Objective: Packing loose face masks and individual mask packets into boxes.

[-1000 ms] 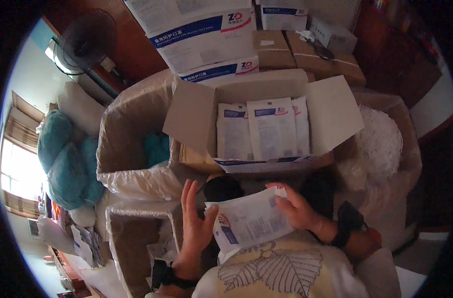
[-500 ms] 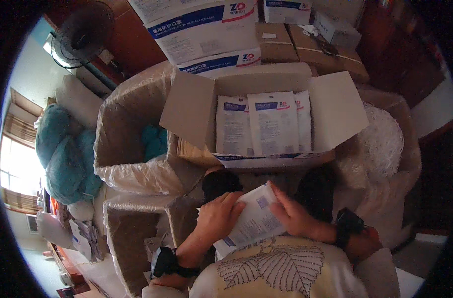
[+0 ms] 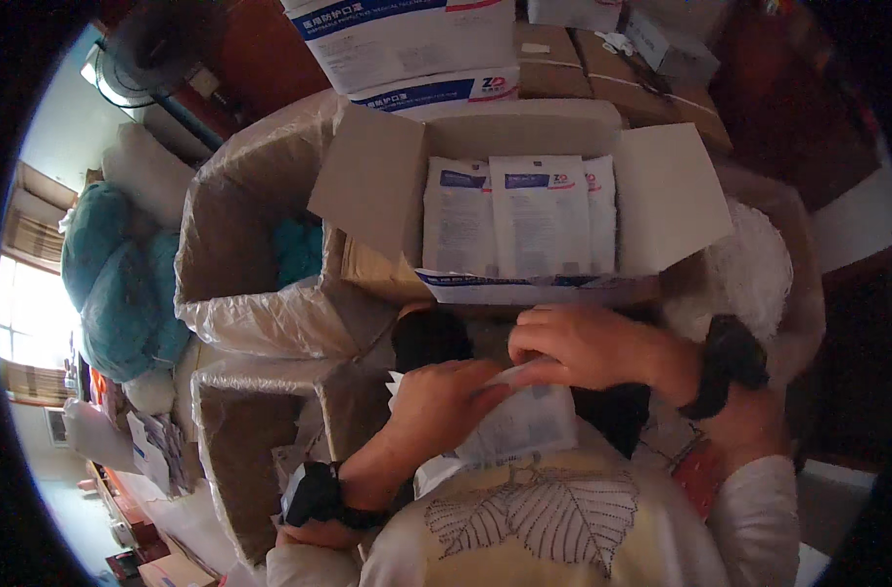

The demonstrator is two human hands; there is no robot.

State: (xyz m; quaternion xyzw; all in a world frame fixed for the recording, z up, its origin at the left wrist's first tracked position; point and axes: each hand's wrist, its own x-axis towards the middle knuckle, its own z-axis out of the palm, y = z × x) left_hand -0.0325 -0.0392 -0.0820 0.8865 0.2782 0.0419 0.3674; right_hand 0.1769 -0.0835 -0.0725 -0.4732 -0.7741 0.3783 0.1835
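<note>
A flat white printed pouch [image 3: 529, 423] rests in my lap, tilted toward me. My left hand [image 3: 444, 399] is closed on its upper left edge, with the thumb along the top. My right hand [image 3: 593, 344] pinches the same top edge near the middle, its curled fingers hiding part of it. Right in front of me stands an open white carton [image 3: 382, 201] with its flaps spread. Several similar white pouches [image 3: 539, 220] stand upright inside it. A black band with a dark device is on each wrist.
To the left are a plastic-lined box [image 3: 255, 328] with teal material in it and another lined box [image 3: 255, 372] nearer me. Teal bundles [image 3: 123, 293] lie farther left. Stacked white cartons [image 3: 407, 49] rise behind. White stringy material [image 3: 744, 269] fills a bag at right.
My right hand has moved up from the pouch's right side to its top edge, fingers now curled over it. My left hand has shifted to the top edge too. The view has tilted slightly downward.
</note>
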